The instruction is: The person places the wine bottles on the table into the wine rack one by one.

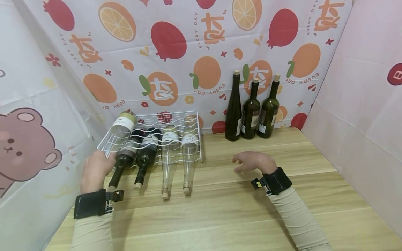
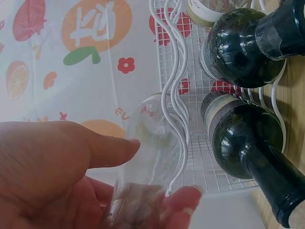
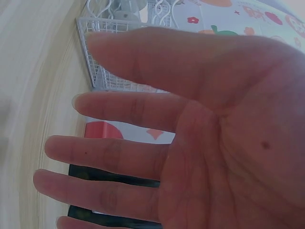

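Note:
My left hand (image 1: 95, 170) holds a clear glass wine bottle (image 1: 123, 127) by its neck end. The bottle leans at the left end of a white wire wine rack (image 1: 166, 113), its pale-labelled base toward the back. In the left wrist view, thumb and fingers lie around the neck of this clear bottle (image 2: 152, 157), beside the rack's wavy wires. Whether it rests fully on them I cannot tell. My right hand (image 1: 254, 161) hovers over the table, holding nothing; its fingers are spread and nearly straight in the right wrist view.
Two dark corked bottles (image 1: 124, 161) (image 1: 146, 157) and two clear corked bottles (image 1: 169, 160) (image 1: 190, 157) lie in the rack, necks toward me. Three dark green bottles (image 1: 233, 115) (image 1: 250, 116) (image 1: 268, 116) stand at the back right, before a fruit-print curtain (image 1: 132, 69).

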`<state>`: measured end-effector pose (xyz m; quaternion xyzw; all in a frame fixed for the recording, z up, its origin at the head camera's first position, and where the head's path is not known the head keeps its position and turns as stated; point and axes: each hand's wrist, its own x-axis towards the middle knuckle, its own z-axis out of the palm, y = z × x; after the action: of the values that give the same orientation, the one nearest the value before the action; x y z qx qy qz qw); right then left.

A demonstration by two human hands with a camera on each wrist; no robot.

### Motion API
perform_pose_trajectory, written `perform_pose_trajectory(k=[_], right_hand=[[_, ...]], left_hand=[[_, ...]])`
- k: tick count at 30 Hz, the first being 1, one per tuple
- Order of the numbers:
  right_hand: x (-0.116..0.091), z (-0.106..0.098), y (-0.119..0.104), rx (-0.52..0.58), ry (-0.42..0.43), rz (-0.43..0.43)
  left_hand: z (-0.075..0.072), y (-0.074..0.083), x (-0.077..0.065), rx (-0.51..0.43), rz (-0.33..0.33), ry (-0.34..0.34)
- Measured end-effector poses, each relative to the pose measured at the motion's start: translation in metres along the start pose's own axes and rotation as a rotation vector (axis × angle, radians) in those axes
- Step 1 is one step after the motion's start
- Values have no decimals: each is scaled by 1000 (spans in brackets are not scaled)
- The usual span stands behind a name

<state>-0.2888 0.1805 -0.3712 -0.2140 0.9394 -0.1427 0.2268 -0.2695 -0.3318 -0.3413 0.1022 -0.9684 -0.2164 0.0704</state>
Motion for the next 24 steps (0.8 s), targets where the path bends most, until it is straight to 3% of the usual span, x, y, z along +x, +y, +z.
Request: perform_pose_trajectory(k=[4,7,11,14,16,19,21,24], right_hand=[[1,0,4,7,0,11],[1,-1,8,16,0,17],[3,-3,15,14,10,19],[5,-5,19,9,28,10],[6,-5,22,11,45,2],[8,-5,28,29,81,2],[9,-5,34,37,116,9],[12,-4,44,75,197,34]], left_hand=[[1,2,-1,5,-6,-2],[0,11,-6,-5,18,61],[-3,41,-21,-11,150,206],[-3,71,-38,-14,276,223],[-1,89,-48,-24,356,154],[8,111,-60,-55,468,-9],[15,123,-65,-76,547,-116],[29,134,-70,-95,674,-218]])
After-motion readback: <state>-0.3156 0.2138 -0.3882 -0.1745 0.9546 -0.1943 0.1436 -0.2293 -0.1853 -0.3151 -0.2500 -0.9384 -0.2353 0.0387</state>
